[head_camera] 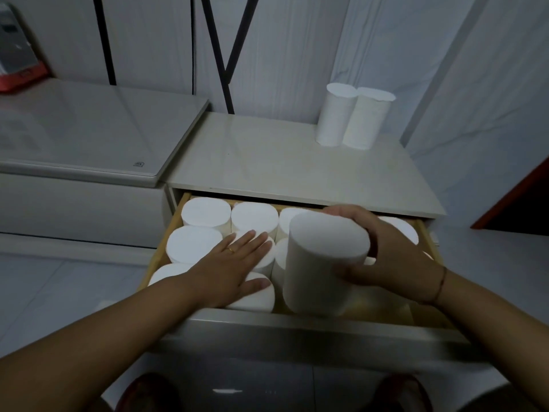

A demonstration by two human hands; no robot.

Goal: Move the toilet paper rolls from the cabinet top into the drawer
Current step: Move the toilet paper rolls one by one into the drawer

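Observation:
The drawer (pixel 306 325) is pulled out below the cabinet top (pixel 267 162) and holds several white toilet paper rolls (pixel 206 211) standing on end. My right hand (pixel 392 254) grips one white roll (pixel 322 263) upright over the drawer's middle, fingers around its far side and thumb on the near side. My left hand (pixel 234 263) lies flat, fingers spread, on the tops of rolls in the drawer's left half. Two white rolls (pixel 352 117) stand side by side, touching, at the back right of the cabinet top.
A low white unit with a glass top (pixel 89 129) adjoins the cabinet on the left, with a red-edged box (pixel 17 55) at its far corner. Dark metal legs (pixel 225 55) lean against the wall behind. A white curtain (pixel 475 99) hangs at the right.

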